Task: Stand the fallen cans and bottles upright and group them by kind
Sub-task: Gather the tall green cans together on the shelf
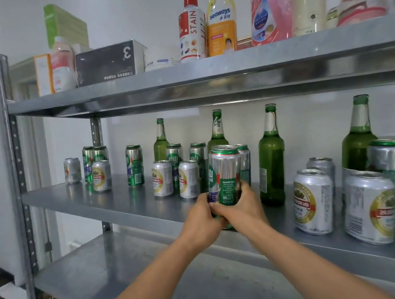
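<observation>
Grey steel racking on a white wall; work is on the middle shelf. Tall green can is upright near the front edge, held low by your left hand and right hand. Fingers of both are curled round its lower third and overlap in front. They hide the base, so can't tell if it's seated or lifted.

Just left of the fingers: two short white cans. Behind the fingers: more tall green cans. Right of them, close by: a green glass bottle. Nothing in view looks fallen, so I read this as grouping.

Suggest a low two-hand grip with the can vertical, then set it beside the green cans behind your fingers. Land the base flat before loosening. Watch the right elbow near that bottle, since it looks tippy.
</observation>
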